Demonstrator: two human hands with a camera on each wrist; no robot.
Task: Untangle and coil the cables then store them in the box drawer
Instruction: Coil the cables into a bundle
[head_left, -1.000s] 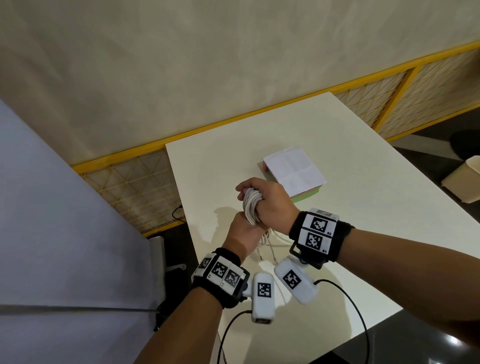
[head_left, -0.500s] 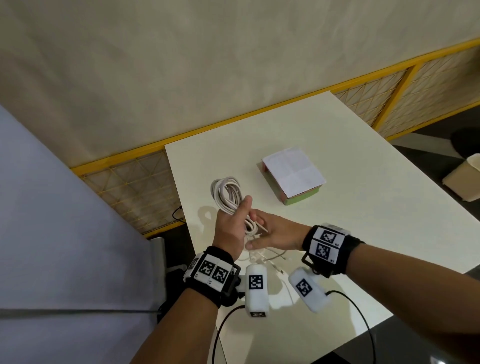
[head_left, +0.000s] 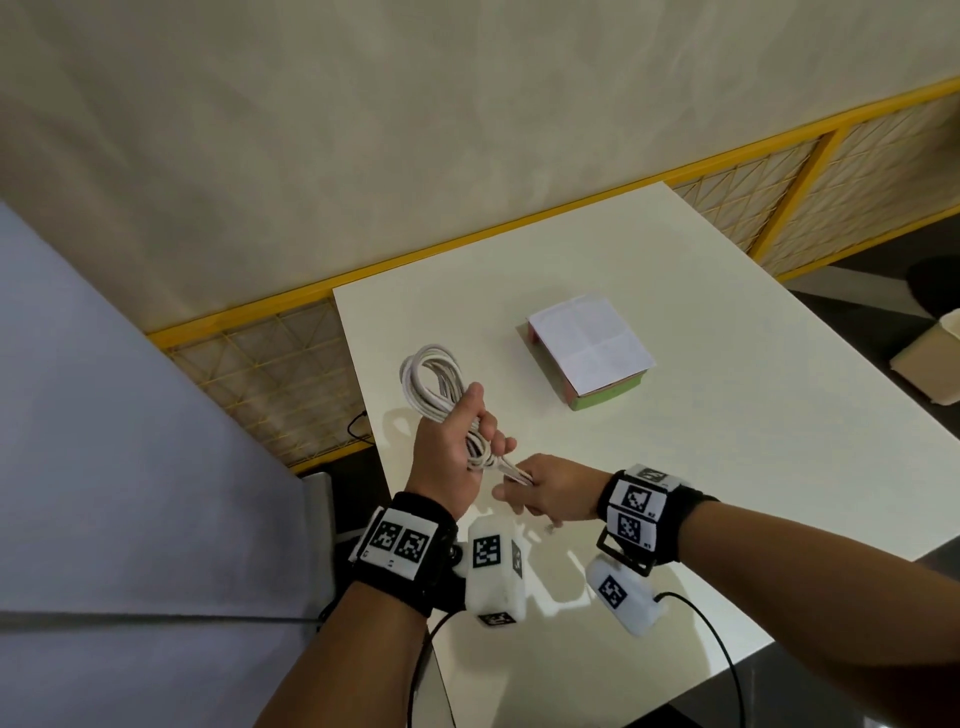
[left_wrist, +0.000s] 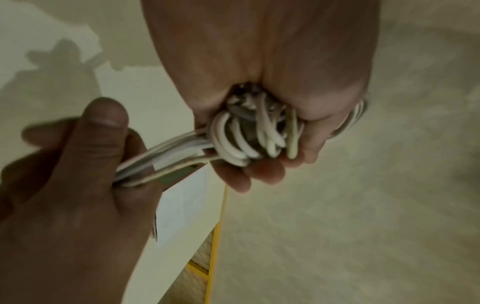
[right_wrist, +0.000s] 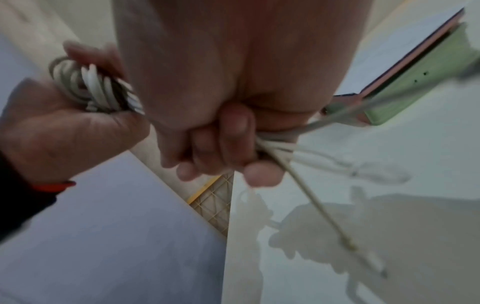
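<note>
Cables (head_left: 434, 387), white, several strands gathered in a loose coil, held above the near-left part of the white worktop (head_left: 727, 441). Left hand (head_left: 452, 452) grips the coil at its lower end, fingers curled round the bundle; loops stand up and away from the fist, toward the far edge. Left wrist view: loops bunch inside the closed fist, strands run out sideways into the other hand. Right hand (head_left: 550, 493) just beside the left, fingers and thumb curled tight on the straight strands leaving the coil. Right wrist view: loose tails (right_wrist: 324, 207) hang out of that fist toward the worktop, one ending in a small plug near the surface; whether the plug touches the surface, cannot tell.

Box (head_left: 589, 351) sits on the worktop beyond the hands, well apart from them: white paper-covered top, pink edge, green front face. Its drawer looks shut.

Black bands with printed square markers on both wrists.
</note>
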